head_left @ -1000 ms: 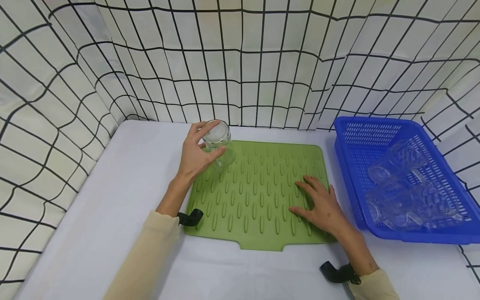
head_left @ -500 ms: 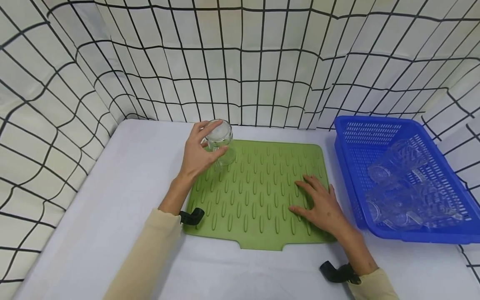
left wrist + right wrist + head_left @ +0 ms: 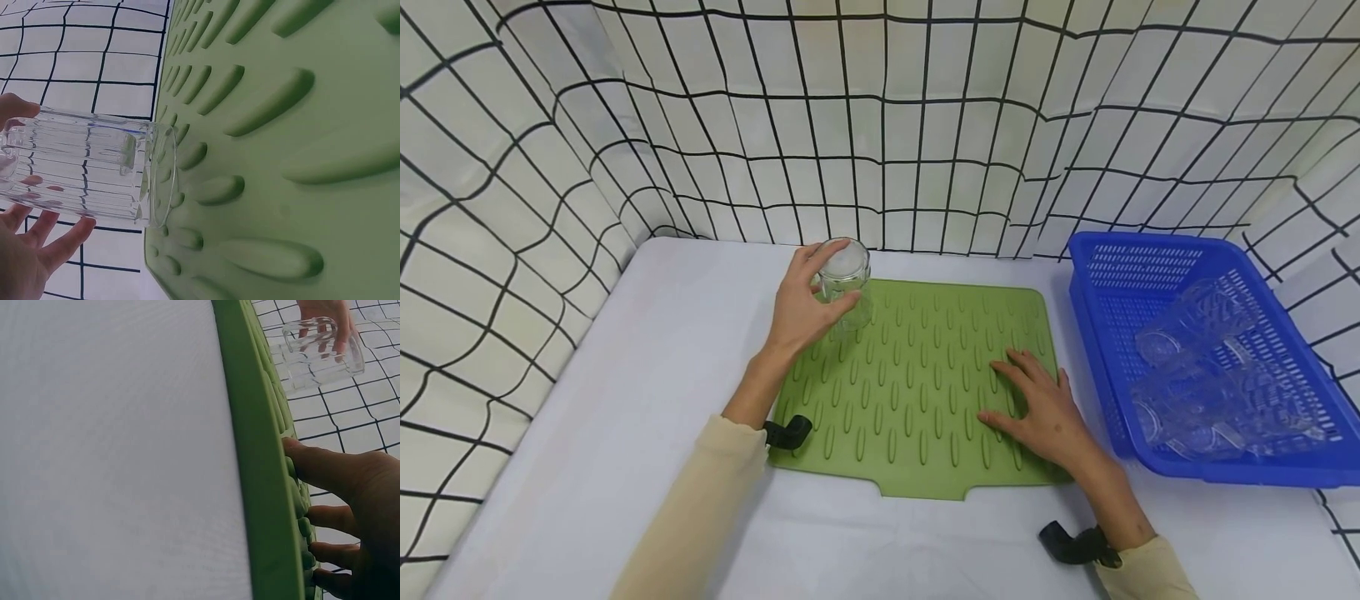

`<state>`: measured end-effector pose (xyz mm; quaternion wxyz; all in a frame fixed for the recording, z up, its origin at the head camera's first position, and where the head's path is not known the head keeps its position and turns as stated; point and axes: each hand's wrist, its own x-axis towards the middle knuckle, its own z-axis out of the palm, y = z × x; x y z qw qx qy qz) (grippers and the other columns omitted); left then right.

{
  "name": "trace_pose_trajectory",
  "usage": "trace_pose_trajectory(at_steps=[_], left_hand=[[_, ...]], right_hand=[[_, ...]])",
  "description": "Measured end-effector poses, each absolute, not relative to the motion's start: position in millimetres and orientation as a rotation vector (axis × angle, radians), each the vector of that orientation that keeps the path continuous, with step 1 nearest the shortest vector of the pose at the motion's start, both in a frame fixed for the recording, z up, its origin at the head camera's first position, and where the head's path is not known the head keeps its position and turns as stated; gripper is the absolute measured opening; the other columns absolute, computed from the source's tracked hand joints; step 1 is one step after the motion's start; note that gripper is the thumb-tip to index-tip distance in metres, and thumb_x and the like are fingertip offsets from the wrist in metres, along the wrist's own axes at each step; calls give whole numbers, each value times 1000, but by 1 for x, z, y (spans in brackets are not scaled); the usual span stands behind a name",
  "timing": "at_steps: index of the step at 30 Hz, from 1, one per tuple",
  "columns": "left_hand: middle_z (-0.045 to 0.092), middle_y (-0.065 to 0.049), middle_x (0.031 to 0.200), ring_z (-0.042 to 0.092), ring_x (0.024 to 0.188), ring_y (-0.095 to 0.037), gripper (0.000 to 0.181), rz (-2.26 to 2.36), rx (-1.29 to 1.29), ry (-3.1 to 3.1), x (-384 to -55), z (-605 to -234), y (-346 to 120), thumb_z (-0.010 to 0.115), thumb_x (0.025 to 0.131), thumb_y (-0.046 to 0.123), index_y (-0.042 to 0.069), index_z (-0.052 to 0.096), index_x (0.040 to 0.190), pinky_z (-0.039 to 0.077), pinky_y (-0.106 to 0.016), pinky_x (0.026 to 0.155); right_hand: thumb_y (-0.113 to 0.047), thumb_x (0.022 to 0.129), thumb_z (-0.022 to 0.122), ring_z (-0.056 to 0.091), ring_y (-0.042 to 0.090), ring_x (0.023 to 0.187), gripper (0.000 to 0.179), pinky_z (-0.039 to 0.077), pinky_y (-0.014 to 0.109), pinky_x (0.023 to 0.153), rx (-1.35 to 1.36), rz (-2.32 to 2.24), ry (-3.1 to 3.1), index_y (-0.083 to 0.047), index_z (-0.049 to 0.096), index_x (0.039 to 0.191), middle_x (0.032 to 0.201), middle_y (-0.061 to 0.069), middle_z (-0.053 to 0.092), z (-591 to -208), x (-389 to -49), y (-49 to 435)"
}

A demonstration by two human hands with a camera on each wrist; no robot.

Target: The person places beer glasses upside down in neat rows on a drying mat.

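Note:
A clear glass mug stands upside down at the back left corner of the green ribbed drying mat. My left hand grips it from the left, thumb in front and fingers behind. In the left wrist view the rim of the mug is right at the mat's raised ribs. Its handle shows as a loop on the mug in the right wrist view. My right hand rests with spread, relaxed fingers on the mat's right side, fingertips among the ribs, holding nothing.
A blue plastic basket stands to the right of the mat, with several clear glass mugs lying in it. White cloth covers the table. Black-gridded white sheeting rises behind and at both sides.
My left hand and the glass mug have shifted slightly to the right along the mat's back left corner. The right hand has stayed in place.

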<state>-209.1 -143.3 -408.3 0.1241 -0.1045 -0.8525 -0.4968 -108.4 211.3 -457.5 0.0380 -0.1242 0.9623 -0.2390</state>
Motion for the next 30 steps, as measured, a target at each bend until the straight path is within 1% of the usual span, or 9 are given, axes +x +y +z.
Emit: trace_pose_trajectory(at_steps=[10,18,23,30], left_hand=[[46,-11,155,52,138,-34,68,-1449,-298,-2491,-208,-408,-142,80,88,24,29,55,151,50,-63,107],[46,-11,156,49,142,-34,70,-1470,-274,-2503,-207,-407,-141,81,89,29,30,53,153,49,-63,111],[44,-11,158,47,145,-34,71,-1486,-271,-2503,-206,-407,-141,81,90,33,30,51,154,48,-62,112],[41,-10,162,43,149,-32,74,-1503,-279,-2502,-204,-405,-141,79,91,35,32,46,157,46,-59,115]], right_hand=[[-47,88,82,25,44,158,78,8,79,123,-376,-728,2959,-14,52,152,167,19,36,-457,-108,212],[-45,87,83,24,45,158,79,7,78,123,-375,-731,2954,-13,52,152,168,19,35,-457,-108,211],[-45,87,82,25,46,157,79,8,79,123,-381,-737,2955,-12,52,152,167,20,35,-457,-107,210],[-45,87,82,25,45,158,79,8,78,123,-376,-730,2965,-13,52,153,168,19,35,-456,-107,210]])
